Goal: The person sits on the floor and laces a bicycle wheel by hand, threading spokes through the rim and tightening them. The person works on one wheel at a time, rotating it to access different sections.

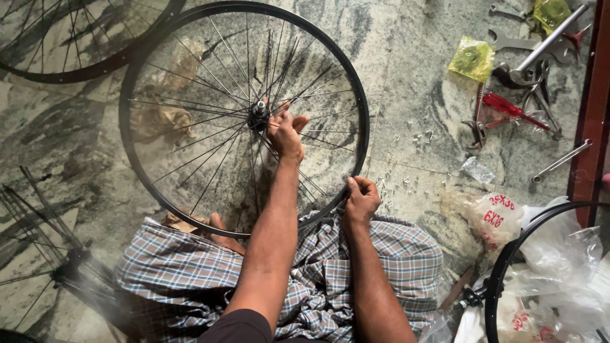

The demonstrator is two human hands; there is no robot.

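Note:
A black bicycle wheel rim [362,108] with thin metal spokes lies flat on the marble floor in front of my checked-cloth lap. Its hub [258,112] sits at the centre. My left hand [284,133] reaches through the spokes right beside the hub, fingers spread among them. My right hand [361,198] pinches the near right part of the rim, fingers closed at a spoke end. My bare foot [219,232] shows under the rim's near edge.
Another wheel [76,70] lies at the far left, a third rim [502,273] with plastic bags at the right. Wrenches, pliers and a red-handled tool [508,108] lie far right, small nipples [413,136] scattered nearby. Loose spokes [38,222] lie left.

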